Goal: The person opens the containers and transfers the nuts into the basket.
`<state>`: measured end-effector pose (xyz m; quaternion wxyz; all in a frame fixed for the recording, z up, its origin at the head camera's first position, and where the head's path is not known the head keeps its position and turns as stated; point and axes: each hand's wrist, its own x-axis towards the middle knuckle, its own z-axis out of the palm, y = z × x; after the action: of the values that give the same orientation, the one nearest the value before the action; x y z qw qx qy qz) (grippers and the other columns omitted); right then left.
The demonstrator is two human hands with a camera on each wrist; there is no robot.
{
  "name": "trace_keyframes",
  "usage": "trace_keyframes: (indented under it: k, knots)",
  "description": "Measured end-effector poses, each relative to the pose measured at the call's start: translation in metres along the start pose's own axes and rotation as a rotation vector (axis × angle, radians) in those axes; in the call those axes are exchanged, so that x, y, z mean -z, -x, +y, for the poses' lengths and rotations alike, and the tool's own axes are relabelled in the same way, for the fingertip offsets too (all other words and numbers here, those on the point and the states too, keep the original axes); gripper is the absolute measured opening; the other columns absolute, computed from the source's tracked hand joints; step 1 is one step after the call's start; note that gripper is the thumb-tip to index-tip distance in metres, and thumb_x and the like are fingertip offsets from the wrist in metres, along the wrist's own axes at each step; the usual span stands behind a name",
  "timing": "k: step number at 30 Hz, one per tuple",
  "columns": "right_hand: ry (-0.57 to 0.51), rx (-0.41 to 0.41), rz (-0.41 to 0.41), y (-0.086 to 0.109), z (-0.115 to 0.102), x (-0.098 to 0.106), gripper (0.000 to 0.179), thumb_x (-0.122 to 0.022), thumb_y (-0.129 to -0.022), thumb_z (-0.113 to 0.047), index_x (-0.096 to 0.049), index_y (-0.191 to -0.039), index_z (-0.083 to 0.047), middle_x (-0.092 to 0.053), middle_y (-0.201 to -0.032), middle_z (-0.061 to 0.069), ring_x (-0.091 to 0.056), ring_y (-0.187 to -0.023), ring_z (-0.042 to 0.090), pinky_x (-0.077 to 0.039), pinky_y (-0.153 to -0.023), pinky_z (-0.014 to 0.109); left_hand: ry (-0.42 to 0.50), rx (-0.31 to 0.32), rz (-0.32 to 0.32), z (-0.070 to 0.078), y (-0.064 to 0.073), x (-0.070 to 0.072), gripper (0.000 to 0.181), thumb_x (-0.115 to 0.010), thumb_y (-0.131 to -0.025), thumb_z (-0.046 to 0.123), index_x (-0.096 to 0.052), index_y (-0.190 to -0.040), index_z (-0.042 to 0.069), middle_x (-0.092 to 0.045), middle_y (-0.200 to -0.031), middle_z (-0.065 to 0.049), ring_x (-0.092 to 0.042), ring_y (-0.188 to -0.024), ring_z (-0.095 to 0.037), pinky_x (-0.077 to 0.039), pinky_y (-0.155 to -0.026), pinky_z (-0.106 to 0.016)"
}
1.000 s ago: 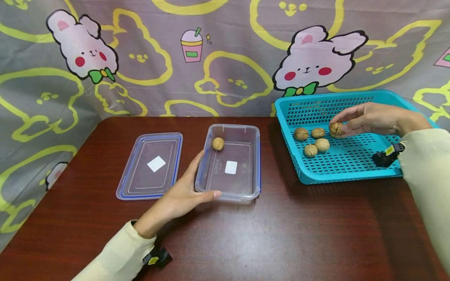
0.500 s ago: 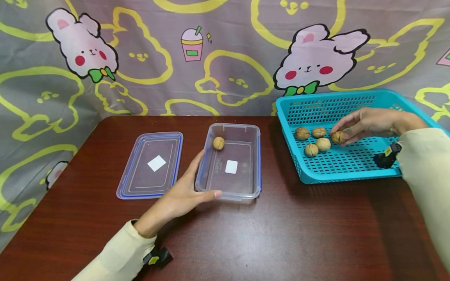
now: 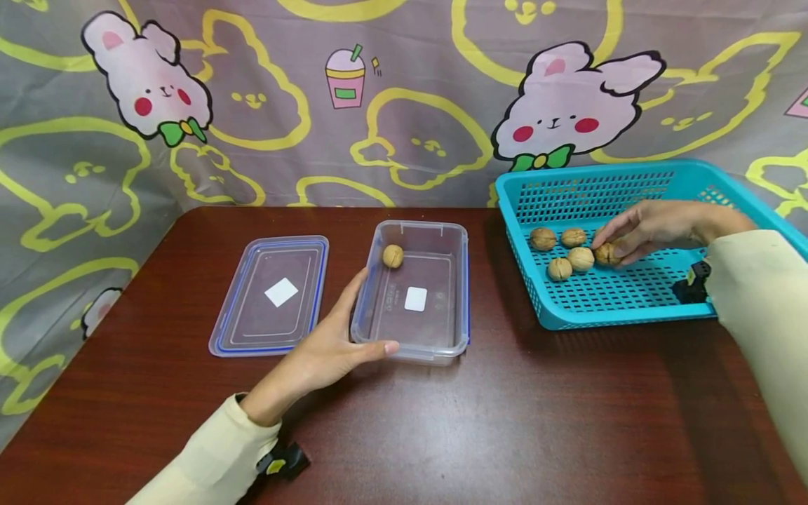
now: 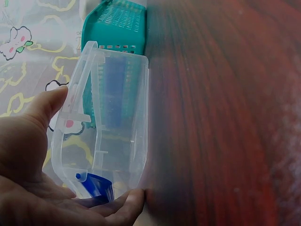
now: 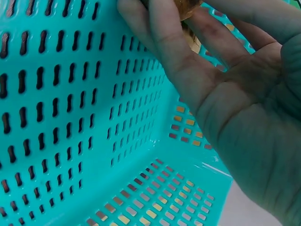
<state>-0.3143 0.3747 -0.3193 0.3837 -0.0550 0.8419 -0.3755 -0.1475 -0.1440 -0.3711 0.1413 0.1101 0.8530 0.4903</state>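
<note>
In the head view my right hand (image 3: 663, 226) pinches a walnut (image 3: 607, 254) between thumb and fingers, low in the turquoise basket (image 3: 606, 324). The held walnut sits right beside a paler walnut (image 3: 581, 259). Close by in the basket are more walnuts (image 3: 559, 269). The right wrist view shows only part of the held walnut (image 5: 186, 6), past the fingers. My left hand (image 3: 328, 354) grips a clear plastic food container (image 3: 435, 344) at its left side, thumb along the near rim. Inside, one walnut (image 3: 393, 256) lies toward the back left corner.
Left of the container, a clear lid (image 3: 252, 330) with a blue seal and a white label lies flat on the dark wooden table (image 3: 505, 428). A patterned cloth (image 3: 416, 84) hangs behind the table's back edge.
My right hand has lowered the walnut toward the basket floor, bringing it up beside the paler walnut. My left hand and the container have stayed in place.
</note>
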Motion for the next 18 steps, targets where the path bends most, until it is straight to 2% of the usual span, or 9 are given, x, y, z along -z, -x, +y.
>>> trace_keyframes:
  k: [5,11,18]
  knots:
    - [0.02,-0.028,0.035,-0.0008,-0.002,-0.002,0.027,-0.064,-0.102,-0.004,-0.072,-0.128,-0.002,-0.066,-0.134,0.005,-0.074,-0.106,0.027,-0.062,-0.095,0.042,0.001,0.001,0.0,-0.0012,-0.0004,-0.0003,0.118,-0.085,-0.088,0.033,-0.001,-0.17,0.026,-0.025,-0.172,-0.016,-0.035,-0.153,-0.039,-0.025,-0.126,-0.062]
    - [0.026,-0.043,0.042,0.0006,-0.004,-0.0018,0.029,-0.064,-0.103,-0.004,-0.071,-0.13,-0.002,-0.072,-0.117,0.001,-0.076,-0.103,0.029,-0.063,-0.092,0.042,-0.002,0.0,-0.003,-0.0008,-0.0004,-0.0003,0.118,-0.085,-0.088,0.034,0.0,-0.17,0.027,-0.023,-0.173,-0.016,-0.033,-0.154,-0.04,-0.024,-0.126,-0.063]
    - [0.081,-0.048,0.071,0.0055,-0.0052,0.0006,0.039,-0.063,-0.104,-0.009,-0.062,-0.141,0.002,-0.068,-0.124,0.001,-0.077,-0.1,0.031,-0.064,-0.088,0.043,-0.006,-0.003,-0.003,-0.0001,-0.0002,0.0005,0.118,-0.085,-0.089,0.034,0.0,-0.17,0.028,-0.022,-0.173,-0.016,-0.033,-0.154,-0.04,-0.025,-0.125,-0.064]
